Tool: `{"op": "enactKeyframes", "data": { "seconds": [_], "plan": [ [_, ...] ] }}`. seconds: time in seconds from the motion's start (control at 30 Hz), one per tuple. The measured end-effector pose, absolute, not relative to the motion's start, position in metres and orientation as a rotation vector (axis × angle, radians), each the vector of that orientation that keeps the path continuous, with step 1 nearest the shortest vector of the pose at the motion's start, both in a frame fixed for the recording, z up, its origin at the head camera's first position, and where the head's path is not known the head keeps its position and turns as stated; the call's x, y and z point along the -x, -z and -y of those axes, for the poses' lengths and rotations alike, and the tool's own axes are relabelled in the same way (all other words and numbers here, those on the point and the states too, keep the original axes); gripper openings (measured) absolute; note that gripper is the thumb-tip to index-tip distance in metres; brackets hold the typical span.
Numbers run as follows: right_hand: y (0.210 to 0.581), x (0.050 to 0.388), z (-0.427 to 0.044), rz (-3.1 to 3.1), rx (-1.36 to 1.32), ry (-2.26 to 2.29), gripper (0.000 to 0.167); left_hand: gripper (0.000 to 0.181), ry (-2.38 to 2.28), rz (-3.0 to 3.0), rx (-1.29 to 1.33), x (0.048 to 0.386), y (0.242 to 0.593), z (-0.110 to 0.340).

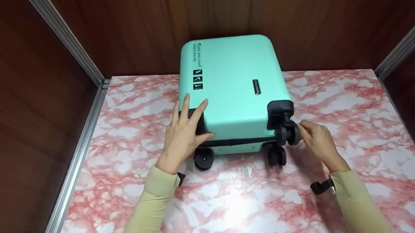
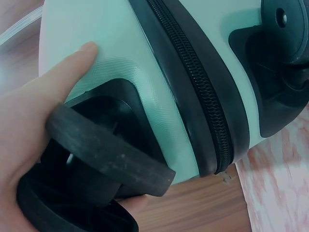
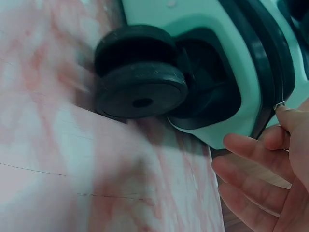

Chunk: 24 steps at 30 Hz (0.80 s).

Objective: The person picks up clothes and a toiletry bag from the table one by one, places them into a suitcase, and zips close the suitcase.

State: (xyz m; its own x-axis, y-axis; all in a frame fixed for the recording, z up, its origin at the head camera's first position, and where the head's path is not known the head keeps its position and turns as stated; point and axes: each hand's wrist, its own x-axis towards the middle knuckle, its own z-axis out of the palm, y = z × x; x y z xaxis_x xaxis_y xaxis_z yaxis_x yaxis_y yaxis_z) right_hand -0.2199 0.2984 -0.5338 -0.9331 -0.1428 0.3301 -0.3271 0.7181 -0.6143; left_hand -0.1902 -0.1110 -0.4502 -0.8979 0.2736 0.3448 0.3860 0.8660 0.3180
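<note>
A mint-green hard-shell suitcase (image 1: 236,78) lies flat, its wheeled end facing me. My left hand (image 1: 184,133) rests with spread, extended fingers on its near left corner. In the left wrist view, the thumb presses the shell beside a black caster wheel (image 2: 111,150). At the near right corner, my right hand (image 1: 317,139) pinches a small metal zipper pull (image 3: 279,104) between thumb and index finger, as the right wrist view shows. Its other fingers stay apart from the shell. The zipper (image 2: 198,77) runs along the black band round the suitcase's side; its teeth look joined there.
The suitcase sits on a pink-and-white marbled surface (image 1: 249,205), near a dark wood-grain wall (image 1: 218,5) at the back. Metal-edged panels (image 1: 66,39) rise at both sides. Black caster wheels (image 1: 203,159) stick out from the suitcase's near end.
</note>
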Motion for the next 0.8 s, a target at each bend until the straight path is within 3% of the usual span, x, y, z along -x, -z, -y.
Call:
{"op": "enactKeyframes", "data": {
  "seconds": [0.5, 0.7, 0.8],
  "plan": [
    [0.526, 0.249, -0.3, 2.766, -0.314, -1.133, 0.04, 0.094, 0.53, 2.72, 0.501, 0.192, 0.454, 0.109],
    [0.521, 0.254, -0.298, 2.723, -0.25, -1.209, 0.023, 0.094, 0.551, 2.721, 0.501, 0.192, 0.453, 0.11],
    [0.514, 0.255, -0.299, 2.702, -0.207, -1.307, 0.041, 0.093, 0.55, 2.721, 0.488, 0.192, 0.454, 0.111]
  ]
}}
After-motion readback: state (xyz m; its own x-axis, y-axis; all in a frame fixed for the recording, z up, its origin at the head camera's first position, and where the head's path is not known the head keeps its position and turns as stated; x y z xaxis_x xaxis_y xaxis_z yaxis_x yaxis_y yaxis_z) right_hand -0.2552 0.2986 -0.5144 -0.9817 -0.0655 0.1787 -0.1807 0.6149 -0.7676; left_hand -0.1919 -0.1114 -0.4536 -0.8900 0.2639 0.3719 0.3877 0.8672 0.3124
